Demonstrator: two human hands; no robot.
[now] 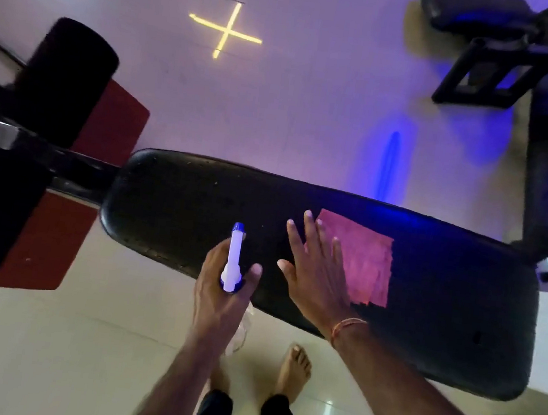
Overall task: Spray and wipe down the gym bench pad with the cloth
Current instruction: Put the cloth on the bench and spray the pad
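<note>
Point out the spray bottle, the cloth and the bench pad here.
spray bottle (234, 257): head view, white nozzle neck.
cloth (366, 260): head view, middle of fabric.
bench pad (189, 207): head view, bare left end.

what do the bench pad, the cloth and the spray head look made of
Bench pad: probably black vinyl or leatherette, with a dull sheen and blue glare along the far edge.
Cloth: soft pink fabric, matte and streaky, possibly microfibre.
Spray head: smooth white and blue plastic, by its look.
</note>
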